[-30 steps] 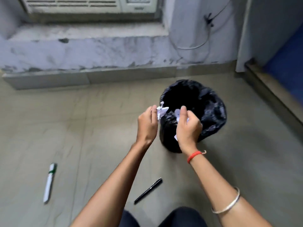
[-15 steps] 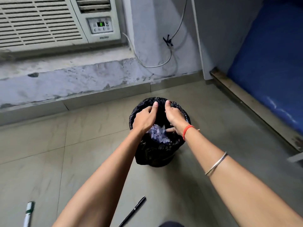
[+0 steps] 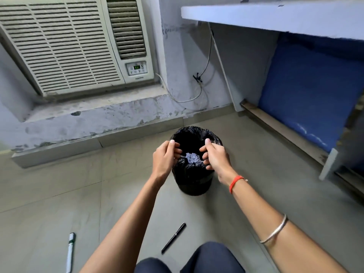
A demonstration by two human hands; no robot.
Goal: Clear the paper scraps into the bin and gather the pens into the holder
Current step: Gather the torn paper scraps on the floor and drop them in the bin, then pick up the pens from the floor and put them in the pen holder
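The paper scraps (image 3: 191,157) sit in a little heap inside the bin (image 3: 194,180), on the black bag that lines it. They are tiny, thin and very light. I think they bend and crumple with no effort, and a puff of air could blow them off. If you need to move more of them, pinch a bunch with your fingertips or scoop them in a cupped palm.

Your left hand (image 3: 164,159) is at the left side of the bin's mouth and your right hand (image 3: 215,157) is at the right side. The heap lies between them, just under your fingertips. The fingers of both hands are curled in. I cannot tell if they hold any scraps or pinch the bag, because the fingertips are tucked out of sight.

The bag is soft and crinkly, so it will give way if you press on it.

The pens are not picked up yet. A black pen (image 3: 173,238) lies on the floor (image 3: 49,194) near your knee (image 3: 211,257). A white pen with a green band (image 3: 70,251) lies further to your left. They look hard, smooth and thin, so they may roll. Grab each one around its middle. No pen holder is in sight.
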